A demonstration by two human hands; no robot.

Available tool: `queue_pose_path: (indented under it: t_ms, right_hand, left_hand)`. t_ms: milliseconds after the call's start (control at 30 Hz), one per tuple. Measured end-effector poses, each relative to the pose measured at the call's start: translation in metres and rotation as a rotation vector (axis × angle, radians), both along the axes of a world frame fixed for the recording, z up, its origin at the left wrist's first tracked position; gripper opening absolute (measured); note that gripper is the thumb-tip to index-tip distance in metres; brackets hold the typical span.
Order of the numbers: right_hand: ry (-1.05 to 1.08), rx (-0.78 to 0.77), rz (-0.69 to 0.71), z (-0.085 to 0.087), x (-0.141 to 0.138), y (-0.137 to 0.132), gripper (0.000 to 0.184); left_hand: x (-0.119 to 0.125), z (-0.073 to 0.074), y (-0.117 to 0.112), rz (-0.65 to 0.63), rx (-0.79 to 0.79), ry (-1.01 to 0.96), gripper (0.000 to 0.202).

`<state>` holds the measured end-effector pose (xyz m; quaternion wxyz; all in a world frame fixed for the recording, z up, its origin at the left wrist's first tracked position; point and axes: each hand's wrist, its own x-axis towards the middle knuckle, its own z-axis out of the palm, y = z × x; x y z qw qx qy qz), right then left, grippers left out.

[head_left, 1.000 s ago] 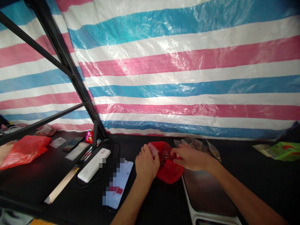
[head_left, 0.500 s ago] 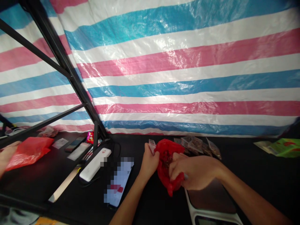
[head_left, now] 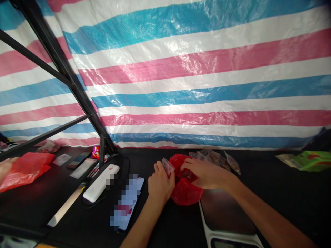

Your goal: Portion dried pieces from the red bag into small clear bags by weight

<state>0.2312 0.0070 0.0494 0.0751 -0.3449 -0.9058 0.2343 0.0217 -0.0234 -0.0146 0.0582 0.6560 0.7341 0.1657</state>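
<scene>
A small clear plastic bag is gripped in my left hand, whose fingers are closed around it at the left edge of an open red plastic bag. The red bag stands on the black table and holds small dark brown pieces. My right hand reaches into its mouth from the right, fingers bent down among the pieces. Its fingertips are partly hidden, and what they pinch does not show. Just behind this hand lie several clear bags with brown contents.
A scale sits under my right forearm. To the left are a phone, a white power bank with a cable, and a black metal frame. Another person's hand touches a red bag. A green packet lies far right.
My right hand has shifted up and left, deeper over the red bag's mouth, and released its front rim. The bag now sits rounder. My left hand has turned, its small bag tilted rightward.
</scene>
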Motion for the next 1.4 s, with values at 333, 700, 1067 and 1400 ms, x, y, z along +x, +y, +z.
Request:
queue_pose_path:
  t_ms: [333, 700, 1067, 1400]
  right_hand:
    - [-0.105, -0.085, 0.098, 0.004, -0.033, -0.034, 0.034]
    - [-0.009, -0.203, 0.148, 0.019, -0.027, -0.037, 0.043]
    - [-0.121, 0.068, -0.150, -0.017, -0.002, 0.005, 0.050]
    - [-0.293, 0.106, -0.263, -0.008, -0.011, 0.006, 0.022]
  left_hand:
    - [-0.006, -0.005, 0.000, -0.136, -0.131, -0.409, 0.032]
    - [0.001, -0.019, 0.023, -0.114, 0.249, -1.215, 0.015]
    - [0.015, -0.009, 0.014, -0.130, 0.344, -1.286, 0.034]
    - [0.003, -0.010, -0.001, -0.075, -0.063, -0.826, 0.029]
